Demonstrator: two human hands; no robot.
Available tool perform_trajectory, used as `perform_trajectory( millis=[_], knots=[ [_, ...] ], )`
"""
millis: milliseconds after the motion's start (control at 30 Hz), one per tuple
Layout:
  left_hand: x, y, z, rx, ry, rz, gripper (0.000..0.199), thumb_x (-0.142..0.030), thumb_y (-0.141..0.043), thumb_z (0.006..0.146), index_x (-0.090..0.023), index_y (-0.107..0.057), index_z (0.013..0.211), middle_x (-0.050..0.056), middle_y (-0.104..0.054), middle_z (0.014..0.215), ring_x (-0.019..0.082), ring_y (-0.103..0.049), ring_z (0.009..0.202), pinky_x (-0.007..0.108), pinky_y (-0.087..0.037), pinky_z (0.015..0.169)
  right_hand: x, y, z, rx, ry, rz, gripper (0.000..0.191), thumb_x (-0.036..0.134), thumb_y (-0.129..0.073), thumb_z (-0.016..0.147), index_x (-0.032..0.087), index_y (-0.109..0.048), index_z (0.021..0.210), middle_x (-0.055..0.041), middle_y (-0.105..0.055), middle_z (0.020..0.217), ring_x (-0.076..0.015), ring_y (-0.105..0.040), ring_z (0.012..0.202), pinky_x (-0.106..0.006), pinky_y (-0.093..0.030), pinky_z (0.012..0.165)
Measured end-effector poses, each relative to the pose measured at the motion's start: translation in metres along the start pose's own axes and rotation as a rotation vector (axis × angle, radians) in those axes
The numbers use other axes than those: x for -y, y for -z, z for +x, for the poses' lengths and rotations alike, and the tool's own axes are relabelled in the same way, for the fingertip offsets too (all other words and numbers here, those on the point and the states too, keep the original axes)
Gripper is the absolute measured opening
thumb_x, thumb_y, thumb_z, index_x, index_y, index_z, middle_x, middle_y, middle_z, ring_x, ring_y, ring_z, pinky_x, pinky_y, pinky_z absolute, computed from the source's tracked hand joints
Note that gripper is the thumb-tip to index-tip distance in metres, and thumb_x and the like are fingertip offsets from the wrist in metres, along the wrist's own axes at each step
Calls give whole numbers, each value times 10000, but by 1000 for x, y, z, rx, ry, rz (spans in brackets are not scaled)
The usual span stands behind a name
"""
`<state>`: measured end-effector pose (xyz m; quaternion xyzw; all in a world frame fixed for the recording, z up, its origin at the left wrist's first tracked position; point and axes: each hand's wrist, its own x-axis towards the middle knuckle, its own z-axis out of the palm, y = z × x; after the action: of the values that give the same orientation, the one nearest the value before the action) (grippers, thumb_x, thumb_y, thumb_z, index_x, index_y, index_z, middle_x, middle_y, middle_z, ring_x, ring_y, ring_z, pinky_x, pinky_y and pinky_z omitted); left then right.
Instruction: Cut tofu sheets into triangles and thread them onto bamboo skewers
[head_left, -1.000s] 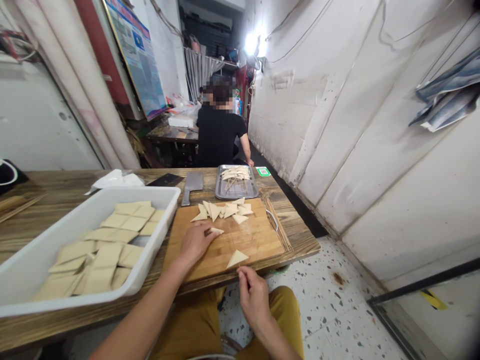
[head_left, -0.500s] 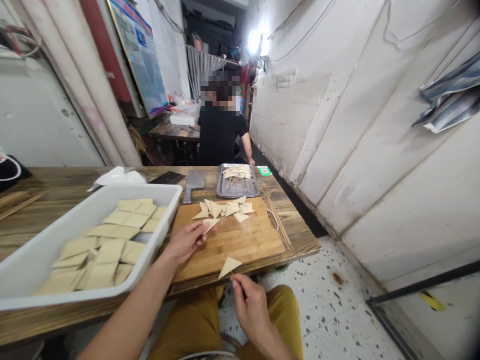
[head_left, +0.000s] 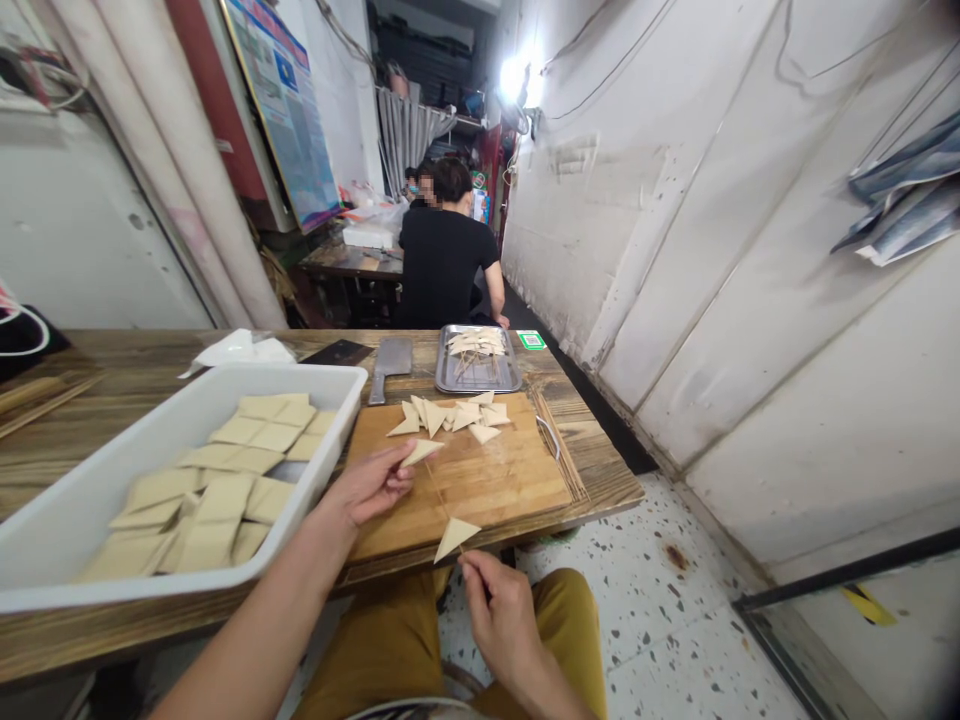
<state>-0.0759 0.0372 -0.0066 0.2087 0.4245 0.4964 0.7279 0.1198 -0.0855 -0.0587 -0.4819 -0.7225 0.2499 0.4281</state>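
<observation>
Over the cutting board [head_left: 480, 490], my left hand [head_left: 379, 482] pinches a pale triangle of what looks like dried tofu [head_left: 422, 453]. My right hand [head_left: 504, 610], in front of the table edge, is closed on a thin wooden skewer [head_left: 439, 490]. One tofu triangle [head_left: 456, 540] is threaded on that skewer, just above my right fingers. The skewer's far end points up to the triangle in my left hand; whether it touches cannot be made out. Loose tofu triangles [head_left: 459, 414] lie heaped along the board's far side.
Left of the board stands a white bin [head_left: 352, 400] of tofu squares [head_left: 225, 500]. Behind the board lie a cleaver [head_left: 393, 358] and a metal tray [head_left: 442, 375] of filled skewers [head_left: 478, 345]. Bare skewers [head_left: 562, 445] lie at the right. A person in black [head_left: 450, 265] sits beyond the table.
My left hand has moved slightly right with its tofu triangle, which is now nearer the skewer's line. My right hand has barely moved. The view has shifted a little.
</observation>
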Motion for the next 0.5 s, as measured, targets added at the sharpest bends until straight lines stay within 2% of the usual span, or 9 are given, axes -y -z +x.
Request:
perform_trajectory(
  millis=[167,367,500],
  knots=[
    [1,-4,-3,-4,1,22,113,-103,-504,845,-43,-600,845,60,-586,668,4,-368,411,84,-273,320,-1,-1,1,-2,-2,12,260,190,-398,905,169,-657,924,-53,-681,763,-161,-646,675,-212,-460,616],
    [1,-7,-4,-4,-5,43,135,-112,-502,847,-38,-613,829,140,-644,843,-9,-366,419,79,-277,321,-1,-1,0,-9,4,11,256,186,-403,903,167,-656,936,-52,-685,773,-160,-646,673,-212,-458,615],
    [1,-7,-5,5,-6,60,138,-110,-516,837,-29,-626,824,156,-648,858,-10,-371,424,77,-281,323,-1,-2,-2,-3,2,11,258,189,-391,910,172,-649,910,-42,-666,743,-151,-631,656,-206,-451,608]
  ],
)
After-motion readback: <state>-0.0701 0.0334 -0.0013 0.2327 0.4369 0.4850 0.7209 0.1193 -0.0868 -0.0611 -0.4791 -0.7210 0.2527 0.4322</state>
